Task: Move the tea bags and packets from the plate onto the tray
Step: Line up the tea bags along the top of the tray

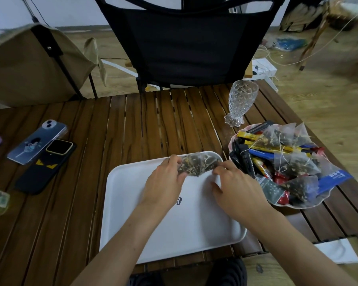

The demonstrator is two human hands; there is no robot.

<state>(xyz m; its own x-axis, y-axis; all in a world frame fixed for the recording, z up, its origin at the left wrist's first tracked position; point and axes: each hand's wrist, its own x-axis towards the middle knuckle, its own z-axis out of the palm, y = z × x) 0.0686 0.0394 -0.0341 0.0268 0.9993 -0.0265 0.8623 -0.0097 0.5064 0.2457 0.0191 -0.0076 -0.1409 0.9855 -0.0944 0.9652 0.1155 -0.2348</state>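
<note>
My left hand (166, 178) and right hand (237, 183) pinch opposite ends of a clump of tea bags (196, 164) above the tray (120, 213); the heaped plate (297, 205) sits alongside.

White tray (132, 213); perhaps pinkish plate (302, 207)

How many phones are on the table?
2. The blue-cased phone lies on the left side of the table. The black-cased phone lies right beside it, nearer the tray. None seems hidden.
</note>
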